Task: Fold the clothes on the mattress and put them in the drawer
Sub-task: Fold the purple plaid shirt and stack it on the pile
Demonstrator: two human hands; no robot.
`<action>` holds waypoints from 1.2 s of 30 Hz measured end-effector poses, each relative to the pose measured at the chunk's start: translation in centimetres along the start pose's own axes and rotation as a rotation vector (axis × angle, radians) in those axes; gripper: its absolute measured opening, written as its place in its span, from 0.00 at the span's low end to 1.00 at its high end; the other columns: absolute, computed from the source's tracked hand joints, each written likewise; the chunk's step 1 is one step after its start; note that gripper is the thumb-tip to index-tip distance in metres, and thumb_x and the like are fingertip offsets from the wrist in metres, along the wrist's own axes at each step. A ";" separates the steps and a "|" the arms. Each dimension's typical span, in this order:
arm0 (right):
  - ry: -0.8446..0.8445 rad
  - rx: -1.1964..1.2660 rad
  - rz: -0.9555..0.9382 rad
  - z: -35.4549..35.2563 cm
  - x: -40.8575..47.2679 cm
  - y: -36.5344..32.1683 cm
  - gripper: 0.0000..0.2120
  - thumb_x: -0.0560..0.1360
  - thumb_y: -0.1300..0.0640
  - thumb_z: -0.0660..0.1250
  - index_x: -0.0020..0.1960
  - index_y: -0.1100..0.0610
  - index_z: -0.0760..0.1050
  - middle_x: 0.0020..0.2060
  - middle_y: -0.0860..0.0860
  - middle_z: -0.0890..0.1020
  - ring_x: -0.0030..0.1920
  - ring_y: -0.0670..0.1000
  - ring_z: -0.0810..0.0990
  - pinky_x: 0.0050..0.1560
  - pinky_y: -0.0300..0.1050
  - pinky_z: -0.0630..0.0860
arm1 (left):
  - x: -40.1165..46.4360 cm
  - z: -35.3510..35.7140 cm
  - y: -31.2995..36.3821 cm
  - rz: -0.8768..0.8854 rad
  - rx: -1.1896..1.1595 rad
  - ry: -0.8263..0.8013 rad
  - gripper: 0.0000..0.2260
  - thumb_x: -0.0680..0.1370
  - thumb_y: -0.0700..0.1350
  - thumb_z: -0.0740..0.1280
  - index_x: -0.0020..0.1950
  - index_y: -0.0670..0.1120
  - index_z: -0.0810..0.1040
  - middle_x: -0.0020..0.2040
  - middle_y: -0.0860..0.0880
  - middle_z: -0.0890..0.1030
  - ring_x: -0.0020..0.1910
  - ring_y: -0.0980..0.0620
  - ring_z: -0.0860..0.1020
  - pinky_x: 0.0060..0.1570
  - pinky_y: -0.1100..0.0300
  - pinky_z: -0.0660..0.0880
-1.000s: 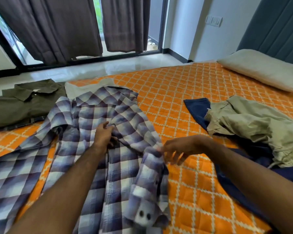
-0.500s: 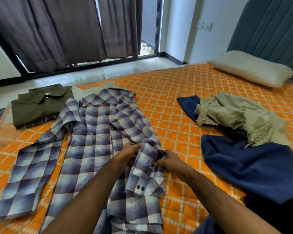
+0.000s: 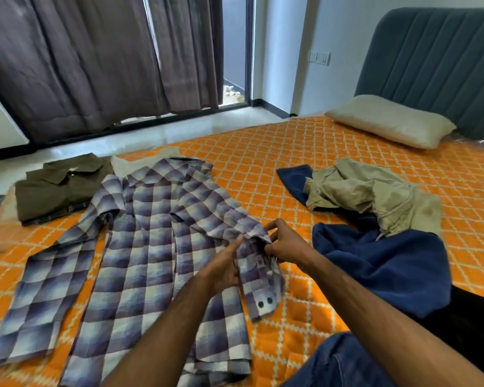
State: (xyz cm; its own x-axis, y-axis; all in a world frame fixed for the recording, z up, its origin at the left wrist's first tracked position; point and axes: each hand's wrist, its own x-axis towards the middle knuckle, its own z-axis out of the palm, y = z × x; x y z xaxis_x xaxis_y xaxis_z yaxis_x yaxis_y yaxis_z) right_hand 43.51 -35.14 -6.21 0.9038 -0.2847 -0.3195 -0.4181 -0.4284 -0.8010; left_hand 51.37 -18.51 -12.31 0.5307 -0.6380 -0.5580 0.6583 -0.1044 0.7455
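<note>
Task is early. One olive-brown shirt (image 3: 59, 185) lies folded at the far left edge of the mattress (image 3: 263, 163). The plaid shirt (image 3: 140, 247) lies spread face down mid-bed, its right sleeve (image 3: 259, 277) brought in over the back. Left hand (image 3: 225, 270) presses flat on the fabric beside that sleeve, fingers fairly straight; right hand (image 3: 287, 245) pinches the sleeve's fold. Left sleeve not yet folded. Unfolded pile to the right: khaki garment (image 3: 369, 191) on top of a navy garment (image 3: 386, 261). No drawer in view.

Orange quilted cover, pillow (image 3: 389, 121) near a teal padded headboard (image 3: 430, 57), dark curtains (image 3: 95, 60) over a glass door, pale tiled floor.
</note>
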 end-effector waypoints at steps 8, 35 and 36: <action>-0.137 -0.317 -0.183 0.6 -0.5 3.4 0.23 0.73 0.62 0.74 0.63 0.56 0.68 0.51 0.57 0.75 0.43 0.52 0.74 0.40 0.49 0.73 | -0.5 2.2 -4.0 0.033 0.163 0.164 0.18 0.79 0.51 0.71 0.68 0.49 0.76 0.60 0.44 0.83 0.55 0.39 0.83 0.48 0.46 0.82; 0.172 -0.365 -0.182 -0.6 -5.0 9.1 0.04 0.74 0.53 0.74 0.47 0.50 0.80 0.40 0.44 0.82 0.40 0.44 0.81 0.41 0.47 0.79 | -0.9 4.5 -8.0 0.343 0.509 0.427 0.32 0.70 0.42 0.79 0.63 0.49 0.61 0.63 0.46 0.72 0.59 0.47 0.77 0.52 0.46 0.81; 0.193 -0.338 -0.163 -0.7 -5.0 9.1 0.03 0.73 0.54 0.74 0.45 0.50 0.81 0.38 0.44 0.83 0.39 0.43 0.81 0.41 0.47 0.80 | -1.1 4.6 -8.2 0.428 0.723 0.512 0.32 0.69 0.45 0.79 0.63 0.50 0.61 0.62 0.49 0.68 0.59 0.50 0.72 0.54 0.51 0.78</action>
State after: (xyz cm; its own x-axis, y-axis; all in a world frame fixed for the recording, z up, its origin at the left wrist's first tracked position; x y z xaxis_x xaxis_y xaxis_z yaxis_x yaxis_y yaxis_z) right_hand 35.08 -38.18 -11.58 0.9403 -0.3317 -0.0757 -0.3065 -0.7293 -0.6117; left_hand 42.93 -20.46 -16.09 0.9276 -0.3410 -0.1525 -0.0379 -0.4920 0.8698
